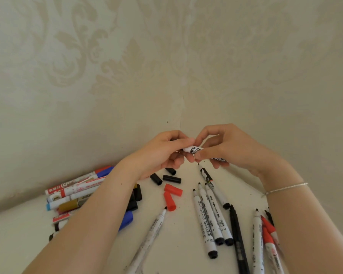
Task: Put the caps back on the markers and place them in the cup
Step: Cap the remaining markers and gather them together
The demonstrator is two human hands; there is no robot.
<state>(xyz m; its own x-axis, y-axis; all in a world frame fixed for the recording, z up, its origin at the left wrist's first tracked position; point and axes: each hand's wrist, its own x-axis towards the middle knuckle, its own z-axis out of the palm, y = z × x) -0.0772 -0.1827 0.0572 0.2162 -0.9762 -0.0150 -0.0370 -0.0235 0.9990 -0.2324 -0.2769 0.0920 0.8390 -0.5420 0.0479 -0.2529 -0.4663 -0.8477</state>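
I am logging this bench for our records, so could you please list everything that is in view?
held marker: one, white with black print, above the table between both hands.
loose black caps: three, black, on the table just below the hands.
red caps: two, red, table centre.
uncapped white markers: several, white barrels with black tips, centre and right.
black marker: one, black, lower right.
red-and-white markers: at least two, right edge.
capped marker pile: mixed red, blue, gold and black, left, partly behind the forearm.
table: one, off-white.
wall: cream, patterned.
bracelet: one, silver, right wrist.
left hand: grips the marker's far end.
right hand: pinches the barrel.
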